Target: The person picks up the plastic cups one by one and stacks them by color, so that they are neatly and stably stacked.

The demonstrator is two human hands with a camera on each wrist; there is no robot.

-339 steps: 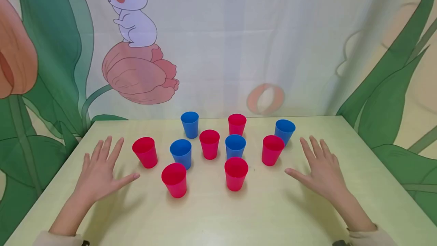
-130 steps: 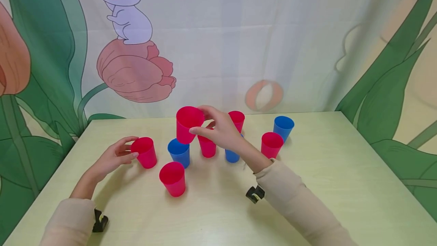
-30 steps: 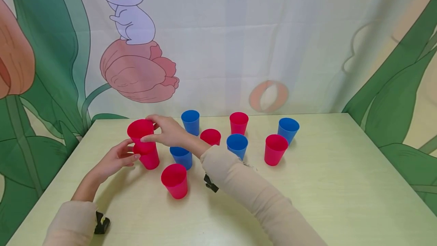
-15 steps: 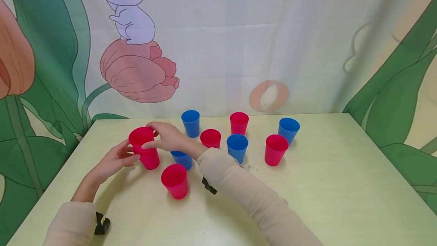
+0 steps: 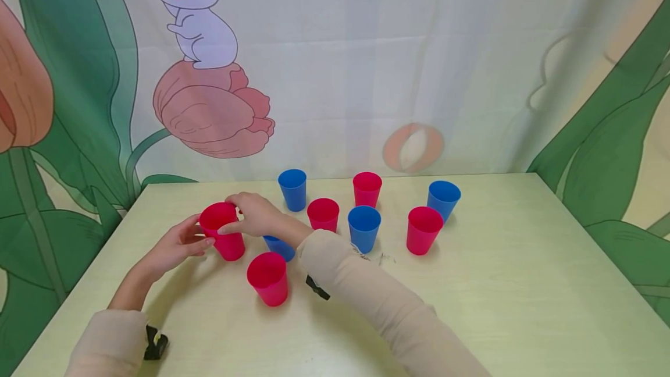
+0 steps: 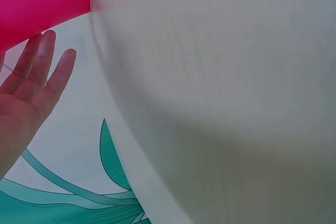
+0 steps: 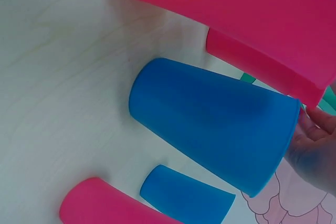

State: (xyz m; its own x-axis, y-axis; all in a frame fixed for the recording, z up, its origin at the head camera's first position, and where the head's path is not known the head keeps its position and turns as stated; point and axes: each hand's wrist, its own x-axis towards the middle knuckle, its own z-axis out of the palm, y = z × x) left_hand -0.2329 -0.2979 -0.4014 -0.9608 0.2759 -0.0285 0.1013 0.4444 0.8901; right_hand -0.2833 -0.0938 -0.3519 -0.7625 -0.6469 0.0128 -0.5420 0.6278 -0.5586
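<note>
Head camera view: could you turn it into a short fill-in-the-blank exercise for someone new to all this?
1. The left hand and the right hand are both at a red cup on the table's ___ side.
2. The blue cups on view number ___.
3. The beige sleeve reaching across the middle covers the ___ arm.
4. On the backdrop, a white ___ sits on a pink flower.

Missing words: left; four; right; rabbit.

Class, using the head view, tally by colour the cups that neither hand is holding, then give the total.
Red cups: 4
Blue cups: 4
Total: 8
</note>
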